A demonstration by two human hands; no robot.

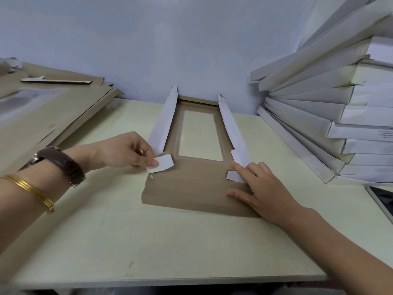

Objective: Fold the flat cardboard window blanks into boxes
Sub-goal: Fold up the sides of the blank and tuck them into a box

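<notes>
A brown cardboard window blank lies on the pale table, its clear window in the far half. Both long white side flaps stand up. The near end panel is folded over, its edge facing me. My left hand pinches the small white corner tab at the left side. My right hand lies on the blank's right near corner, its straight index finger pressing the right corner tab and the base of the right flap.
A pile of flat brown blanks covers the left of the table, with a loose strip on top. A tall stack of folded white boxes fans out at the right. A dark flat object lies at the right edge. A wall stands behind.
</notes>
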